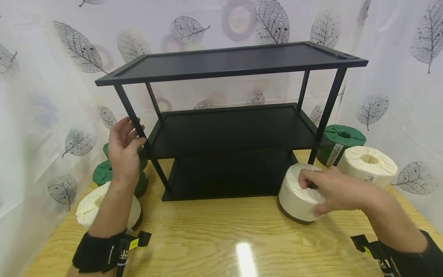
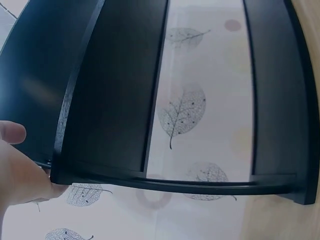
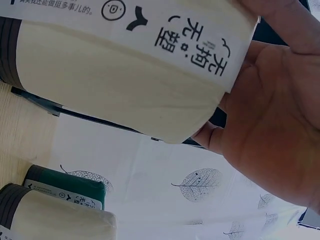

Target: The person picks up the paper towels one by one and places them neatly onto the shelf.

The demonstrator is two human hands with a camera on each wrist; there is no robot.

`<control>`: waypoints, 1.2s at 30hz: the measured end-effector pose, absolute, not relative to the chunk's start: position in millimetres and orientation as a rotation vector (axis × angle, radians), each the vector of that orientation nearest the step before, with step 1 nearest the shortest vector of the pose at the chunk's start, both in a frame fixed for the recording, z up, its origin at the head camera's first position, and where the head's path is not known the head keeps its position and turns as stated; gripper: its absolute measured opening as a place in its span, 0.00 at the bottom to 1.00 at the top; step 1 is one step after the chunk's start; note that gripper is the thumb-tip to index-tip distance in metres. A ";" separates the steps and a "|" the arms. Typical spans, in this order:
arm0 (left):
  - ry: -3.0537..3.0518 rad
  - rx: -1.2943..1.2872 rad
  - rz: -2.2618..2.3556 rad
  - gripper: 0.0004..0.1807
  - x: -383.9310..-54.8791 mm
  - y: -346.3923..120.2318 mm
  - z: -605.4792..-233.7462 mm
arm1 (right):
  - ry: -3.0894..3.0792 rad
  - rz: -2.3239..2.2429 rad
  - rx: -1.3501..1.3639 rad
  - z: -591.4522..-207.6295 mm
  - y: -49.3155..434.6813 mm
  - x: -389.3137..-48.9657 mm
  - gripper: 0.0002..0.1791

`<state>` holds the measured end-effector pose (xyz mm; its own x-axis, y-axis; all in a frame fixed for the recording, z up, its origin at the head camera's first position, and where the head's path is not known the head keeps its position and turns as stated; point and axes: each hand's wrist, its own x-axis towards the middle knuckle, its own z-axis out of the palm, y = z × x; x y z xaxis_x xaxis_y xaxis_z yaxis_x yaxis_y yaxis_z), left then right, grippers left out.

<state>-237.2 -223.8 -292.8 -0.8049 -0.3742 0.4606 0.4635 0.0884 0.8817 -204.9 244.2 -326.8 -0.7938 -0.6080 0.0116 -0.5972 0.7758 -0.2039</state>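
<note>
A black three-tier shelf rack (image 1: pixel 221 130) stands on the wooden table. My left hand (image 1: pixel 124 150) is at its left front post, just above the middle shelf, with fingers behind the post and thumb across its front. In the left wrist view, part of that hand shows by the rack's corner. My right hand (image 1: pixel 328 190) grips a cream paper-wrapped roll (image 1: pixel 294 196) from above, fingers at its centre hole and thumb on its side. This roll has a dark base band and stands at the rack's right front corner. Its printed label (image 3: pixel 185 45) shows in the right wrist view.
Right of the rack are a green wrapped roll (image 1: pixel 344 134) and another cream roll (image 1: pixel 368 165). On the left, green rolls (image 1: pixel 102 173) and a cream roll (image 1: pixel 88 207) sit partly behind my left forearm. A leaf-patterned curtain (image 1: pixel 214 23) hangs behind the wooden table (image 1: pixel 207 231).
</note>
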 end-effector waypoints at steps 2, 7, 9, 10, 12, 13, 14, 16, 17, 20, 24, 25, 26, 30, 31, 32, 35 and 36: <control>-1.821 -0.091 -1.751 0.29 -236.9 -223.1 -293.0 | 2.914 -0.300 -0.999 -326.4 243.6 -205.2 0.32; -1.979 -0.096 -1.646 0.31 -239.2 -222.6 -297.9 | 2.938 -0.358 -1.075 -326.3 242.4 -206.5 0.28; -2.058 -0.124 -1.557 0.32 -242.9 -224.6 -302.1 | 2.961 -0.394 -1.111 -327.3 242.0 -207.3 0.27; -2.104 -0.143 -1.490 0.32 -245.3 -226.1 -304.7 | 2.979 -0.407 -1.125 -327.8 241.8 -207.5 0.27; -2.196 -0.182 -1.345 0.32 -250.4 -229.9 -310.5 | 3.021 -0.423 -1.147 -328.7 241.3 -208.0 0.27; -2.228 -0.201 -1.276 0.31 -253.0 -231.9 -313.4 | 3.040 -0.426 -1.157 -329.3 241.1 -208.6 0.27; -2.254 -0.215 -1.208 0.30 -255.5 -233.8 -316.3 | 3.058 -0.435 -1.168 -329.8 240.8 -209.2 0.27; -2.273 -0.237 -1.131 0.28 -259.6 -236.9 -321.4 | 3.091 -0.448 -1.197 -330.6 240.4 -210.6 0.27; -2.274 -0.243 -1.113 0.27 -261.2 -237.9 -323.4 | 3.103 -0.461 -1.217 -330.8 240.0 -211.6 0.26; -2.247 -0.245 -1.079 0.25 -264.3 -239.2 -327.1 | 3.140 -0.477 -1.299 -331.2 238.3 -214.4 0.26; -2.233 -0.241 -1.041 0.24 -265.0 -239.1 -327.6 | 3.192 -0.457 -1.357 -329.4 232.1 -217.7 0.25; -2.235 -0.241 -1.035 0.24 -264.8 -239.1 -327.2 | 3.201 -0.449 -1.353 -328.6 229.9 -218.5 0.25; -2.236 -0.240 -1.031 0.24 -264.7 -239.2 -326.9 | 3.203 -0.446 -1.337 -327.8 227.8 -219.1 0.24; -2.244 -0.234 -1.021 0.24 -264.2 -239.6 -325.9 | 3.189 -0.438 -1.252 -324.7 219.9 -222.0 0.21; -2.245 -0.233 -1.014 0.24 -264.0 -239.6 -326.0 | 3.190 -0.430 -1.233 -324.3 218.5 -222.6 0.21; -2.246 -0.233 -1.010 0.24 -264.0 -239.7 -326.4 | 3.194 -0.418 -1.216 -324.5 217.3 -223.4 0.21; -2.247 -0.238 -0.999 0.24 -264.3 -239.9 -328.1 | 3.209 -0.392 -1.179 -326.5 215.0 -226.6 0.20; -2.247 -0.243 -0.996 0.24 -264.6 -239.9 -328.7 | 3.211 -0.387 -1.166 -327.6 214.2 -228.0 0.19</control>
<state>-264.6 -239.9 -328.7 -0.7655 -0.0916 0.6369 0.4104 0.6929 0.5928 -228.0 214.2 -327.6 -0.7316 -0.5867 0.3472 -0.6524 0.7502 -0.1070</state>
